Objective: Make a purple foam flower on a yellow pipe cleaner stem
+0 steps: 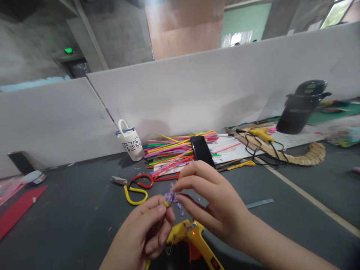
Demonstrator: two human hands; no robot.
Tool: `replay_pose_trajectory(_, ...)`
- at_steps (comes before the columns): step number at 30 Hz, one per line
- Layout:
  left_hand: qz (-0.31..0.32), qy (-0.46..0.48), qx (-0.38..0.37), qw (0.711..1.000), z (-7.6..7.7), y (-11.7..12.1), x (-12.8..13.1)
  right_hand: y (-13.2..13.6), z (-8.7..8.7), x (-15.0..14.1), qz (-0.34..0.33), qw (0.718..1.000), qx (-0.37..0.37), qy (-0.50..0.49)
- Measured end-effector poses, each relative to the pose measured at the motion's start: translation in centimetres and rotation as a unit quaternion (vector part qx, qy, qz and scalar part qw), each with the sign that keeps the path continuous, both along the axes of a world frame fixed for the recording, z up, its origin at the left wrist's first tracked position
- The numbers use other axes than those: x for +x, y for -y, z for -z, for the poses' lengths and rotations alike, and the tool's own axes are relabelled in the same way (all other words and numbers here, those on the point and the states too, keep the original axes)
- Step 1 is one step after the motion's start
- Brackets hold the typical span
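Just below the centre of the frame we see a small purple piece (168, 197) with a yellow patch at its lower end, held above the dark tabletop (84, 213). Our left hand (147, 225) pinches it between thumb and fingertips, while the thumb and fingertips of our right hand (210, 197) meet at its upper side; we cannot tell whether they grip it or merely touch it. We judge it very light, soft and rather fragile, since purple crumbs (179, 206) lie on the tabletop beyond it, so a hard squeeze could crush or shed its edges. The yellow end seems the best place to hold it, gently, leaving the ruffled purple part free. Slipping looks unlikely to us, though blur hides its texture. Lower centre, close by our hands, is a yellow glue gun (203, 242) with a lit orange lamp, so we would keep our fingers off its nozzle. Left of centre lie red-and-yellow-handled scissors (136, 186); farther up, at mid-frame, is a heap of coloured sticks (170, 150).
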State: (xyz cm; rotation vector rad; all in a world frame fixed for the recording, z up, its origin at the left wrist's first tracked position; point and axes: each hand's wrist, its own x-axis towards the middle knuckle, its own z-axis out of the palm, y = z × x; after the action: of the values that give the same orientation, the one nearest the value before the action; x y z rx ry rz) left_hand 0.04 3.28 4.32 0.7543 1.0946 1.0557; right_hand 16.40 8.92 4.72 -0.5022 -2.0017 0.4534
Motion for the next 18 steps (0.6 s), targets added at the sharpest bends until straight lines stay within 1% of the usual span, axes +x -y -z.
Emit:
replay_pose_trajectory(3,0.026,0.041,-0.026,0.998,-0.05,-0.11,-0.12,0.1,0.13,-0.26,0.005,1.0,0.015,0.015)
replay_pose_trajectory(6,0.037,0.055,-0.042,0.997,-0.29,-0.14,-0.05,0.26,0.17,-0.43,0.014,1.0,0.012,0.022)
replay_pose_trajectory(11,0.017,0.02,-0.03,0.999,-0.1,-0.06,0.21,0.49,0.2,-0.38,0.016,0.999,0.018,0.038)
replay_pose_trajectory(15,-0.004,-0.017,0.002,1.0,0.25,-0.07,0.43,0.37,0.34,-0.42,0.019,0.998,0.021,0.047)
replay_pose_trajectory(18,-0.025,-0.048,0.007,0.998,-0.02,-0.03,0.82,0.22,0.45,-0.57,0.024,0.998,0.018,0.047)
